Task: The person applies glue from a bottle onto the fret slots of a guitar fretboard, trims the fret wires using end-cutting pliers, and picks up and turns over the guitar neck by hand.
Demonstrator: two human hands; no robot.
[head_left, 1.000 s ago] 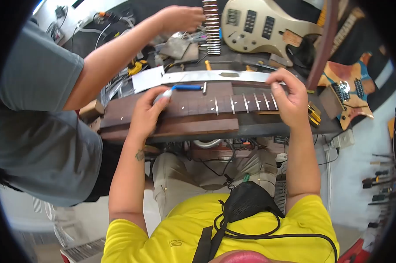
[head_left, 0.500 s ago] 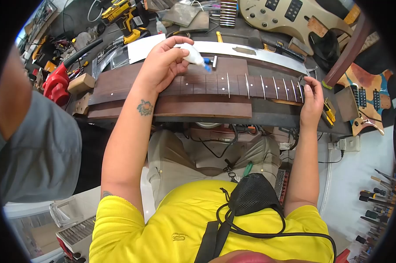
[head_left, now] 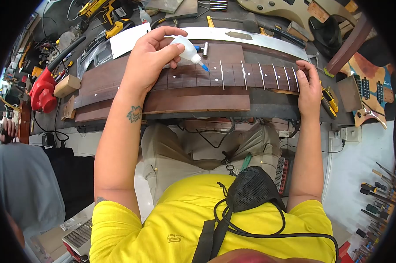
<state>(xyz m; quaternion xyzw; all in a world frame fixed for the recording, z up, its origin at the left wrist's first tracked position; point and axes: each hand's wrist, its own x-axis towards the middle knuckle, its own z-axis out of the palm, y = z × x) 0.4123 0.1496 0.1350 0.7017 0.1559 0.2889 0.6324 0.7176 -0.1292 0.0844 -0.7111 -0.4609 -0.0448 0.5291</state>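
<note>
My left hand [head_left: 156,55] is closed around a small white squeeze bottle of glue [head_left: 184,48]. The bottle tilts down to the right, its blue tip just over or touching the dark fretboard [head_left: 187,78]; I cannot tell which. Several silvery frets cross the right part of this guitar neck, while thin bare slots and pale dots mark the rest. At its right end my right hand [head_left: 309,87] grips the neck with curled fingers. Under the neck lie dark wooden boards [head_left: 198,101]. Behind the bottle rests a small hammer [head_left: 205,49] with a metal head.
A white curved strip [head_left: 268,41] and a sheet of paper [head_left: 130,40] lie behind the neck. To the left are a red blower [head_left: 44,90], a wooden block [head_left: 67,86] and a yellow drill [head_left: 103,17]. Guitar bodies stand right. Another person's grey sleeve [head_left: 27,184] shows at lower left.
My left hand has brought the bottle tip down to the fretboard. My right hand stays at the neck's end. The other person has shifted away to the lower left, and the view has tilted slightly.
</note>
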